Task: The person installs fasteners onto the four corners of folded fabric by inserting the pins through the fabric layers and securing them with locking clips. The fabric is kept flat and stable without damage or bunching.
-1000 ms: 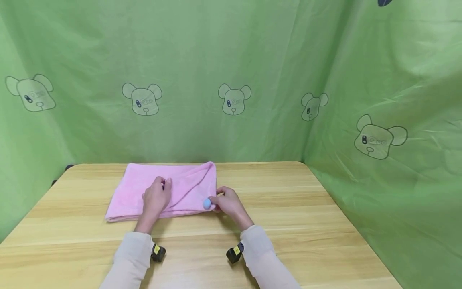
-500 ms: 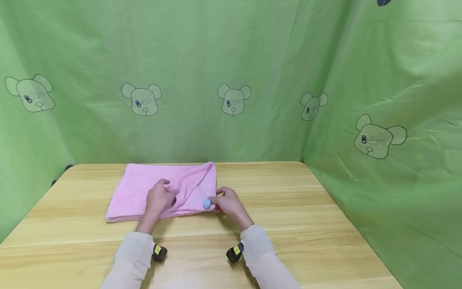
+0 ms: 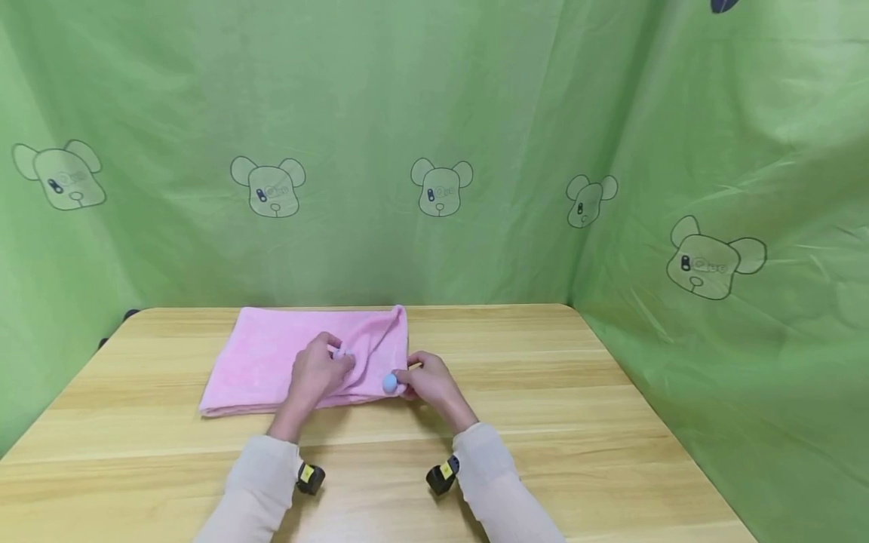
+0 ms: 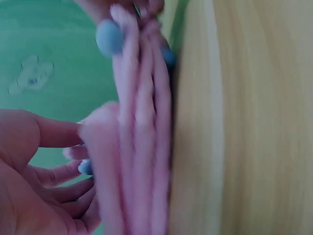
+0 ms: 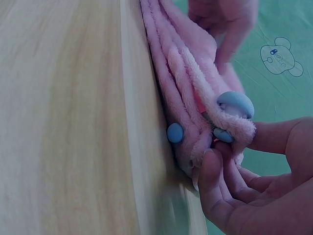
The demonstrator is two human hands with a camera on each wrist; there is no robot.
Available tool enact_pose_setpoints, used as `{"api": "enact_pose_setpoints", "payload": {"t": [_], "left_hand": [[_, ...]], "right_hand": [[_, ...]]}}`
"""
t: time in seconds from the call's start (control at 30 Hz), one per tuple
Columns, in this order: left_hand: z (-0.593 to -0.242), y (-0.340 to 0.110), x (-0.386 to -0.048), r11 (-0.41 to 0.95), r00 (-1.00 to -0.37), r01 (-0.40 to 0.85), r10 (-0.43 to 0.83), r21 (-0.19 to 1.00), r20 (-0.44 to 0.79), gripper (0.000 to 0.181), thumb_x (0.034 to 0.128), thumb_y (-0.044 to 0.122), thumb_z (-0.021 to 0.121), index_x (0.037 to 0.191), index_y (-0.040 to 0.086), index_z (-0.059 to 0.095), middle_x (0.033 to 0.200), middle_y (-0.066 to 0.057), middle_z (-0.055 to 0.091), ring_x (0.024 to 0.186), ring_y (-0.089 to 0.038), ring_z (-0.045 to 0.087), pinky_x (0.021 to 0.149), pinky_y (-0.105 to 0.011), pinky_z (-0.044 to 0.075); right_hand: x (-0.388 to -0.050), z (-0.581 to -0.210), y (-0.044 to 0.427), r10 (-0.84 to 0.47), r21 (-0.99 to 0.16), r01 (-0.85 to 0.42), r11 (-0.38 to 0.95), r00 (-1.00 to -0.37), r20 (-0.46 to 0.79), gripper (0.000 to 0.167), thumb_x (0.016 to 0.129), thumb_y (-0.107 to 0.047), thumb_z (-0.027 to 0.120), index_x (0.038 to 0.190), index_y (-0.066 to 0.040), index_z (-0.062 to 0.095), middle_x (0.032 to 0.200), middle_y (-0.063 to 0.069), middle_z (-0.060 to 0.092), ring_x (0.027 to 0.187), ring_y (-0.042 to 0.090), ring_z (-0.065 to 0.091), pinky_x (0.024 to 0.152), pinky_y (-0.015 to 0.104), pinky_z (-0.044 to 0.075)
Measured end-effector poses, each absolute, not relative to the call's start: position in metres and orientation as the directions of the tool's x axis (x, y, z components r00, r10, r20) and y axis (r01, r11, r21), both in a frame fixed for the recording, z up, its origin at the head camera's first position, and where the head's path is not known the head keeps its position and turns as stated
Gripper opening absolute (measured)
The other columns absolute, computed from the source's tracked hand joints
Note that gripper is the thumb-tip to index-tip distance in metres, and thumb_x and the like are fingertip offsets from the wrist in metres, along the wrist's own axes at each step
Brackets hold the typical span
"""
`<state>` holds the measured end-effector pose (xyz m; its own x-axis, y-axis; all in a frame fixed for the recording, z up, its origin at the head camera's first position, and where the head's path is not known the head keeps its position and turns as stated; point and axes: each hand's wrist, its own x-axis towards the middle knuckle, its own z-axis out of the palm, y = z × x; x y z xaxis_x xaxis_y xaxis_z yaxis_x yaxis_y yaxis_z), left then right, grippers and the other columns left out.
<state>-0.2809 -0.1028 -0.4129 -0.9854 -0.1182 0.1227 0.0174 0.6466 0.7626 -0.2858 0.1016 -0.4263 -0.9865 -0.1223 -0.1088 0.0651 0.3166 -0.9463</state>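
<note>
A pink plush towel (image 3: 261, 358) lies folded in several layers near the table's far edge. My left hand (image 3: 315, 373) pinches a raised fold of its top layer, right of the middle. A small pale-blue piece (image 3: 342, 353) shows between those fingers. At the near right corner my right hand (image 3: 434, 385) grips the towel's layers between thumb and fingers. Beside that thumb sits a round blue button (image 3: 390, 383) on the towel. Another blue button (image 5: 175, 132) appears lower on the layers in the right wrist view.
The wooden table (image 3: 543, 407) reaches forward to a green curtain (image 3: 366, 241) with bear-face prints, which also hangs along both sides. A black wrist camera (image 3: 310, 479) sits on the left sleeve and another wrist camera (image 3: 442, 477) on the right.
My left hand has moved right along the towel and now pinches its top layer, which has bunched into a raised fold. The right hand has kept its place at the corner.
</note>
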Motion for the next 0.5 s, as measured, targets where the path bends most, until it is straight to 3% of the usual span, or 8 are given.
{"api": "enact_pose_setpoints", "payload": {"t": [0.13,0.27,0.5], "left_hand": [[-0.406,-0.082,-0.273,0.625,-0.983,0.091,-0.070,0.775,0.172,0.034,0.0899,0.021,0.071,0.118,0.003,0.065,0.101,-0.017,0.073,0.083,-0.028,0.067,0.074,-0.042,0.054],[-0.403,-0.062,-0.267,0.609,-0.984,0.122,-0.029,0.784,0.175,0.033,0.0894,0.020,0.076,0.117,0.005,0.066,0.095,-0.012,0.071,0.074,-0.021,0.062,0.062,-0.030,0.048],[-0.403,-0.048,-0.261,0.626,-0.985,0.148,0.021,0.765,0.174,0.038,0.0846,0.020,0.082,0.116,0.006,0.067,0.095,-0.012,0.073,0.080,-0.023,0.066,0.069,-0.034,0.051]], "right_hand": [[-0.286,-0.427,0.102,-0.130,-0.946,0.052,0.321,-0.987,-0.098,0.026,0.091,-0.007,0.068,0.111,0.008,0.060,0.071,0.005,0.061,0.062,0.012,0.059,0.064,0.029,0.057],[-0.287,-0.427,0.102,-0.131,-0.940,0.046,0.338,-0.987,-0.096,0.028,0.090,-0.007,0.067,0.112,0.008,0.061,0.073,0.006,0.063,0.063,0.013,0.060,0.064,0.030,0.058],[-0.288,-0.426,0.104,-0.153,-0.942,0.049,0.332,-0.983,-0.105,0.022,0.094,-0.004,0.058,0.110,0.010,0.063,0.077,0.009,0.064,0.063,0.014,0.060,0.064,0.031,0.059]]}}
